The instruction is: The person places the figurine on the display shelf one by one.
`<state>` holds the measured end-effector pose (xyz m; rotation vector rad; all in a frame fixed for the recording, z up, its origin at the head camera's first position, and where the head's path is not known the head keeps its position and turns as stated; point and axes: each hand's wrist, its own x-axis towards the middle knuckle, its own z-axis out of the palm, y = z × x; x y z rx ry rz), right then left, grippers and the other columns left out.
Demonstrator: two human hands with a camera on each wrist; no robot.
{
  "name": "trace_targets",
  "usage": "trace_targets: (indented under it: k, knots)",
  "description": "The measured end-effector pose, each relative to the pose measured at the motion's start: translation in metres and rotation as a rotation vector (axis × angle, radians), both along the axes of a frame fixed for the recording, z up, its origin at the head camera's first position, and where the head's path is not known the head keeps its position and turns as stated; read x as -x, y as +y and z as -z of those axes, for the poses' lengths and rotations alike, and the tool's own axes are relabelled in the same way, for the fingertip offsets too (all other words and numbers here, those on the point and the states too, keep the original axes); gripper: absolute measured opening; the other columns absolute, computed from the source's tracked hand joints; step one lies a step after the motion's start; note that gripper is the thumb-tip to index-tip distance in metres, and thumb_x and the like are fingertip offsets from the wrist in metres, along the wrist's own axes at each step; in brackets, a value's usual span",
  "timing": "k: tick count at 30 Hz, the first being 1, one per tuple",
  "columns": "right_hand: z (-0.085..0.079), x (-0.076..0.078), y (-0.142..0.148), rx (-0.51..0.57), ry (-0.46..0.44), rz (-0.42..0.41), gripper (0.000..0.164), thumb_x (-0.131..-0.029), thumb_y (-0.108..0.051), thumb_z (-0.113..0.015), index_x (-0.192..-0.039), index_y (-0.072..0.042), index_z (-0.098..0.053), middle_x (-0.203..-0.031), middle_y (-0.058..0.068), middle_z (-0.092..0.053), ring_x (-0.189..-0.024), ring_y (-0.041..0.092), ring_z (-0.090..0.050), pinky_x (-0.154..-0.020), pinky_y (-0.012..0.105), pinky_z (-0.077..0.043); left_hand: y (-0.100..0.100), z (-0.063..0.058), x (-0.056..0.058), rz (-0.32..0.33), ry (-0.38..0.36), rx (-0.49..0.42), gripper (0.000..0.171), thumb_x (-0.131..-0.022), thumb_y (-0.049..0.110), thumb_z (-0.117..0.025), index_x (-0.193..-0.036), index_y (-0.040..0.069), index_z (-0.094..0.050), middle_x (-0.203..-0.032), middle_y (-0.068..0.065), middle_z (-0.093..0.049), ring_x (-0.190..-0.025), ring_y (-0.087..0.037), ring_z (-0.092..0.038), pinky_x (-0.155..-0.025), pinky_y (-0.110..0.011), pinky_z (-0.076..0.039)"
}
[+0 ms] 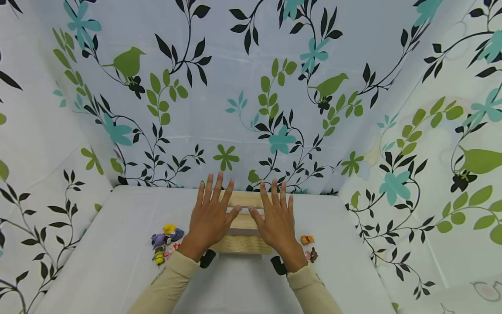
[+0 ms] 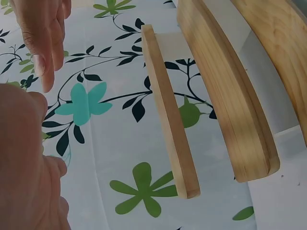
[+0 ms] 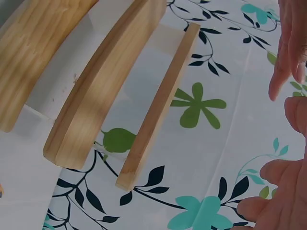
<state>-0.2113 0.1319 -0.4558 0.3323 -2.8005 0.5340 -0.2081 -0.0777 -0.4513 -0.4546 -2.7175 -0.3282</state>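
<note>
My left hand (image 1: 209, 220) and right hand (image 1: 277, 222) are both held out flat, palms down, with fingers spread and pointing away from me. They hover over the left and right ends of a pale wooden three-step stand (image 1: 243, 245), its slats joined by white side pieces. The thumbs point towards each other above the middle slat, with a gap between them. Neither hand holds anything. In the left wrist view, the stand's wooden slats (image 2: 230, 96) lie to the right of the left hand (image 2: 24, 158). The right wrist view shows the right hand (image 3: 283, 191) beside the slats (image 3: 105, 91).
Left of the stand lies a cluster of small toy figures, including a purple one (image 1: 158, 240) and a yellow-and-black one (image 1: 159, 257). On the right are an orange-yellow figure (image 1: 307, 240) and a brown one (image 1: 313, 254). Patterned cloth (image 1: 219, 126) hangs behind the white table (image 1: 129, 218).
</note>
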Motion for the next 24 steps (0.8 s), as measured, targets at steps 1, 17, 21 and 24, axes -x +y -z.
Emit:
trace_targets:
  k: [1,17,21,24]
  knots:
    - [0.000,0.000,0.000,-0.001,0.007,0.003,0.079,-0.108,-0.063,-0.045,-0.172,-0.024,-0.017,-0.179,0.012,-0.002,-0.166,0.037,0.009,-0.130,0.069,-0.003,0.000,0.000,0.000,0.000,0.003,-0.006,0.078,-0.109,0.054,-0.052,-0.170,0.014,-0.025,-0.179,-0.017,-0.004,-0.166,-0.044,-0.005,-0.132,-0.062,-0.011]
    - [0.007,-0.003,0.002,0.130,0.126,0.049,0.075,-0.103,-0.045,-0.069,-0.168,-0.032,-0.033,-0.167,0.018,-0.042,-0.145,0.042,-0.043,-0.114,0.063,-0.039,-0.006,0.018,0.004,-0.028,0.067,-0.143,0.073,-0.104,0.052,-0.064,-0.164,0.015,-0.043,-0.166,-0.022,-0.041,-0.157,-0.044,-0.033,-0.130,-0.061,-0.021]
    - [0.009,-0.004,0.003,0.176,0.154,0.051,0.074,-0.101,-0.041,-0.073,-0.166,-0.035,-0.038,-0.159,0.019,-0.049,-0.140,0.040,-0.047,-0.110,0.061,-0.041,-0.011,0.027,0.004,-0.039,0.082,-0.238,0.068,-0.101,0.049,-0.070,-0.159,0.018,-0.051,-0.156,-0.018,-0.052,-0.148,-0.040,-0.045,-0.123,-0.061,-0.033]
    - [0.010,-0.007,0.004,0.214,0.168,0.054,0.071,-0.100,-0.038,-0.075,-0.164,-0.034,-0.042,-0.152,0.020,-0.053,-0.134,0.040,-0.049,-0.107,0.060,-0.041,-0.014,0.035,0.003,-0.055,0.088,-0.343,0.062,-0.097,0.045,-0.077,-0.151,0.020,-0.059,-0.144,-0.014,-0.061,-0.136,-0.038,-0.053,-0.113,-0.061,-0.042]
